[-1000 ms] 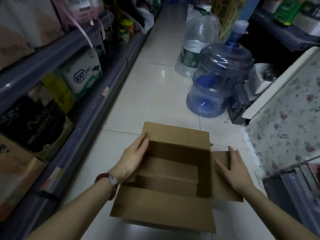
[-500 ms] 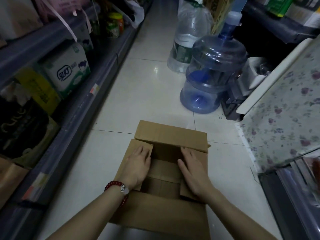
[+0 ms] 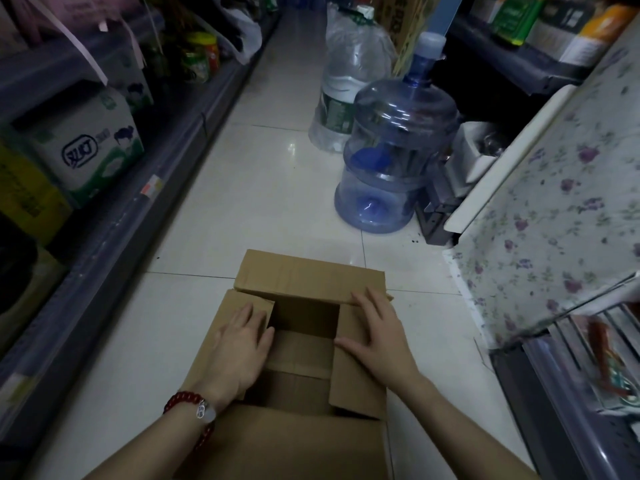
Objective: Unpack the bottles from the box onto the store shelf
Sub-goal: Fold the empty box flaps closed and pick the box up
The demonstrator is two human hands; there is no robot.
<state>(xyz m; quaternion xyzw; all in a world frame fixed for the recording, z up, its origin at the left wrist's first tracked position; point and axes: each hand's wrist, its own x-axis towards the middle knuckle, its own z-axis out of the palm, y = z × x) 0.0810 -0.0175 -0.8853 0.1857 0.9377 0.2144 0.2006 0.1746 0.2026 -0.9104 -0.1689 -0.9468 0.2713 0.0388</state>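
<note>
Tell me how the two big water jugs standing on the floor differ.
The blue jug is tinted blue and bare; the clear jug is colourless, carries a green label and sits wrapped in a clear plastic bag. The blue jug stands nearer the cardboard box, while the clear jug stands behind it, farther down the aisle. The blue jug looks nearly empty. Both stand upright on the tiled floor.

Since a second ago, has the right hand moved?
Yes. The right hand came inward from outside the box, folding its side flap over the opening.

Left hand (image 3: 239, 344), right hand (image 3: 377, 332): palms down, fingers flat, extended.
</note>
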